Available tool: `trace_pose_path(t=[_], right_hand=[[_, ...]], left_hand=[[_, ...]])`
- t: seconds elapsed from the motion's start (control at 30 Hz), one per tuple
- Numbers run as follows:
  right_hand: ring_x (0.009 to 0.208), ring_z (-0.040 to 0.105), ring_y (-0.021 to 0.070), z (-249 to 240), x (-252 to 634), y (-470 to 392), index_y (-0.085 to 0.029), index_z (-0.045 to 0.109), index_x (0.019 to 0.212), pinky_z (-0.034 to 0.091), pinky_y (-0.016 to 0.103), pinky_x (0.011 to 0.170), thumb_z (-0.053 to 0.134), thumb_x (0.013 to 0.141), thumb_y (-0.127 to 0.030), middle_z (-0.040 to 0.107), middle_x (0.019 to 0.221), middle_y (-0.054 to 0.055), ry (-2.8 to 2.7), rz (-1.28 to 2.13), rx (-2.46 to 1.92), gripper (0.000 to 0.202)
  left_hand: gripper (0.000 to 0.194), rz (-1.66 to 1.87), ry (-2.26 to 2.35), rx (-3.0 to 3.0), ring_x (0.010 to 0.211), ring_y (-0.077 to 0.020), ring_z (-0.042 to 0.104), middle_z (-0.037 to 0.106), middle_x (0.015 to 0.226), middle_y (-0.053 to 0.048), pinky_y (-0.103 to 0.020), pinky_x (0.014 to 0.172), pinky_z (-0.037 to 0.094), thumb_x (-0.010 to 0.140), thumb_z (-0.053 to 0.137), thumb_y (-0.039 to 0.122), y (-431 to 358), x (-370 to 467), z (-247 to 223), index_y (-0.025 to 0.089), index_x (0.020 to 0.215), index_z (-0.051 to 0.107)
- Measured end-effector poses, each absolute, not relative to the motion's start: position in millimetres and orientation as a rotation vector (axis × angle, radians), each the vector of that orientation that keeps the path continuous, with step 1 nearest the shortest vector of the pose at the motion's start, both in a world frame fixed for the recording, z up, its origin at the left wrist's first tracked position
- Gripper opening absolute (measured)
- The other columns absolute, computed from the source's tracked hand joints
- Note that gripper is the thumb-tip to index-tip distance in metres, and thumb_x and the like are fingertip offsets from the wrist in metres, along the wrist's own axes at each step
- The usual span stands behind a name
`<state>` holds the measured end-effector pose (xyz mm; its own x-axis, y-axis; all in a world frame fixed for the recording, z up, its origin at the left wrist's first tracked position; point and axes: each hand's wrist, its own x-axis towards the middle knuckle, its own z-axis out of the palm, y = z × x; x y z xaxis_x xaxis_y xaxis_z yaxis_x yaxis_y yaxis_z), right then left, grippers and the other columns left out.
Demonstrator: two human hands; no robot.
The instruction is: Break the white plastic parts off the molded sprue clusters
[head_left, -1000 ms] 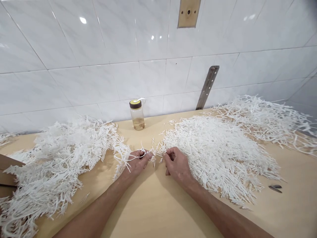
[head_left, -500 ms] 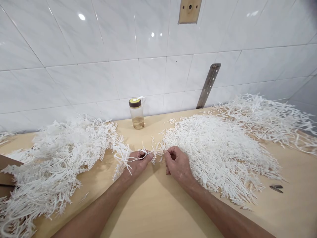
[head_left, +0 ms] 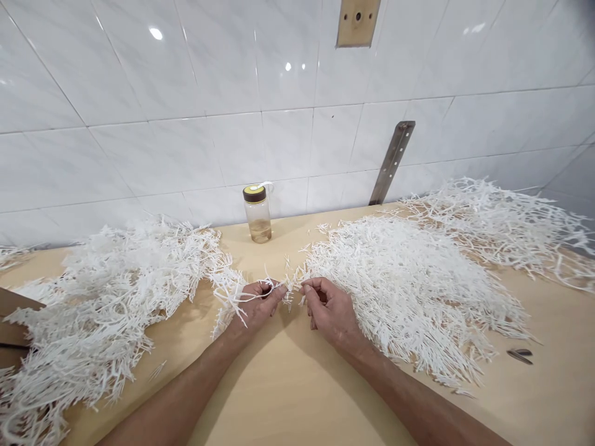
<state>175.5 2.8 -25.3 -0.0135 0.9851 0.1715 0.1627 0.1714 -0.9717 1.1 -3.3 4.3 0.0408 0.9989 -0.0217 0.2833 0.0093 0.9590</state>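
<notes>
Branching white plastic strands (head_left: 235, 297) are pinched in my left hand (head_left: 263, 300), its thumb and forefinger pressed together. Just to its right, my right hand (head_left: 328, 306) is closed, with thumb and forefinger together; what sits between those fingertips is too small to make out. A few small white pieces (head_left: 289, 282) lie between and behind the fingertips. A dense heap of short white pieces (head_left: 409, 285) spreads right of my right hand. On the left lies a large tangled pile of white branched strands (head_left: 125, 285), reaching near my left hand.
A bottle with a dark and yellow lid (head_left: 258, 214) stands at the back of the wooden table (head_left: 297, 396). A metal strip (head_left: 393, 162) leans on the tiled wall. More strands (head_left: 502, 223) lie back right, dark slivers (head_left: 519, 355) at right, a brown box (head_left: 16, 322) at left.
My right hand has shifted slightly left, its fingertips nearer my left hand. My left hand keeps nearly the same place with its strands. The view has tilted very slightly.
</notes>
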Motion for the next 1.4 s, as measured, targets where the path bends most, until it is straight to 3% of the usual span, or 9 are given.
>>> trace_pose_path(t=[0.23,0.53,0.87,1.1,1.4], right_hand=[[0.041,0.050,0.0090,-27.5,176.1,2.3,-0.016,0.072,0.096,0.043,0.021,0.039,0.058,0.088,-0.036,0.066,0.068,0.002,-1.627,0.868,-1.123,0.025],[0.041,0.050,0.0097,-28.7,174.8,2.9,-0.018,0.069,0.091,0.042,0.021,0.039,0.057,0.086,-0.035,0.064,0.064,0.000,-1.613,0.912,-1.179,0.021],[0.053,0.055,0.0146,-26.1,173.9,4.2,-0.019,0.069,0.089,0.042,0.024,0.048,0.054,0.086,-0.030,0.066,0.068,0.002,-1.684,0.828,-1.191,0.020],[0.056,0.055,0.0138,-23.8,174.0,2.3,-0.018,0.065,0.083,0.041,0.025,0.054,0.051,0.087,-0.027,0.064,0.065,0.001,-1.723,0.700,-1.206,0.017],[0.055,0.054,0.0133,-25.2,173.7,3.8,-0.019,0.063,0.082,0.041,0.025,0.053,0.051,0.085,-0.026,0.063,0.065,0.000,-1.726,0.716,-1.233,0.014]], left_hand=[[0.042,1.019,1.362,1.392,0.051,-0.0092,0.034,0.039,0.050,0.005,-0.024,0.051,0.025,0.078,0.065,0.051,-6.9,8.0,13.6,0.017,0.057,0.052],[0.032,1.019,1.393,1.446,0.051,-0.0102,0.037,0.046,0.053,0.003,-0.024,0.050,0.028,0.078,0.066,0.045,-4.4,10.4,6.1,0.014,0.069,0.068],[0.039,0.994,1.350,1.521,0.056,-0.0130,0.046,0.056,0.059,-0.002,-0.024,0.053,0.033,0.079,0.064,0.050,-1.6,8.1,-2.7,0.013,0.069,0.070],[0.042,0.993,1.390,1.511,0.054,-0.0114,0.039,0.048,0.056,0.001,-0.024,0.051,0.029,0.080,0.062,0.054,-0.4,8.4,-5.7,0.013,0.074,0.071],[0.043,0.987,1.391,1.528,0.055,-0.0110,0.039,0.044,0.056,0.003,-0.024,0.052,0.029,0.080,0.062,0.054,1.2,8.9,-9.7,0.015,0.063,0.060]])
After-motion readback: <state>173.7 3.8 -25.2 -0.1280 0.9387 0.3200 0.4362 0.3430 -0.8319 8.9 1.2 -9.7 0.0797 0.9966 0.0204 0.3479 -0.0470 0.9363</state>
